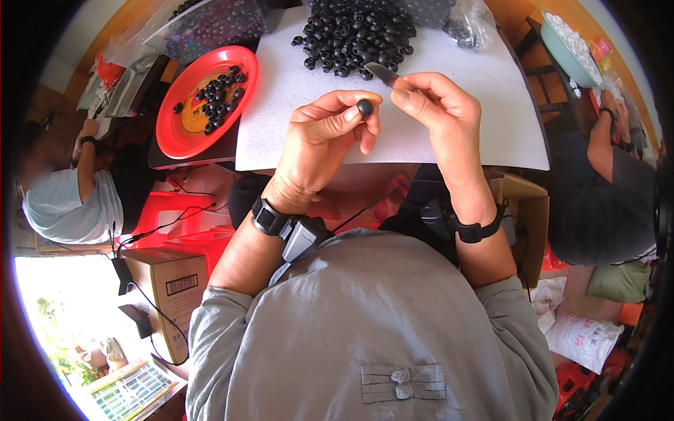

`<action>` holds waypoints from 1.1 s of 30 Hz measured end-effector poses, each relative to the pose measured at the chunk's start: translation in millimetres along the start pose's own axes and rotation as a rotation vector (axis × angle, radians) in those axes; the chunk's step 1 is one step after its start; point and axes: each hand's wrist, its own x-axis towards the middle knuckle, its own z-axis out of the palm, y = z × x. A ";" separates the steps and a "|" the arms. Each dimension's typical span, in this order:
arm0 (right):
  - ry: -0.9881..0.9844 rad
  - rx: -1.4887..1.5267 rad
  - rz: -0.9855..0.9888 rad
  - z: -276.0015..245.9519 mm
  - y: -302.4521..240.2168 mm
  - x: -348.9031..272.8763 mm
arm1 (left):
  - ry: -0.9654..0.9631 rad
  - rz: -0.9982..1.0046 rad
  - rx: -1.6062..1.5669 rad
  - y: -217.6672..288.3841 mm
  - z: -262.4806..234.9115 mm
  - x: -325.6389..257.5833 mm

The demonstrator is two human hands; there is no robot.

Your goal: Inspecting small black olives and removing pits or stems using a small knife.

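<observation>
Between the thumb and fingers of my left hand [326,126] is a round black bead [365,107]. My right hand [442,109] grips a small knife [382,74], its short blade pointing up and left, apart from the bead. Both hands are raised over the near part of a white sheet [281,70] on the table. Beyond them lies a heap of black beads [354,35], many showing holes. To the left, a red plate [168,140] with an orange middle carries several more black beads [221,98].
Clear plastic bags of beads [217,31] stand at the table's far side. People sit at both sides, one in a white shirt [74,207], one in dark clothes [597,203]. A teal basin [569,52] with white pieces is far right. Cardboard boxes [165,288] stand low at left and right.
</observation>
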 end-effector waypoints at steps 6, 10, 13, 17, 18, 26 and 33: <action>0.003 -0.062 -0.092 4.1 5.2 -6.0 | -0.027 -0.003 -0.054 -1.2 -3.8 1.6; -0.035 -0.081 -0.117 4.4 3.4 -9.2 | -0.014 0.018 -0.083 -3.6 -5.8 2.3; -0.036 -0.032 -0.141 7.6 7.0 -11.6 | -0.015 0.019 -0.104 -3.6 -5.0 2.2; -0.007 -0.144 -0.211 8.8 12.3 -10.2 | 0.029 0.021 -0.128 -3.2 -1.4 1.2; 0.009 -0.167 -0.234 9.1 13.1 -10.0 | 0.030 0.021 -0.127 -3.7 -1.0 0.9; 0.073 -0.330 -0.272 1.3 16.8 -11.4 | 0.037 0.051 -0.128 -7.8 -7.6 2.8; 0.067 -0.337 -0.280 1.7 16.1 -12.1 | 0.040 0.034 -0.122 -2.7 -2.5 2.8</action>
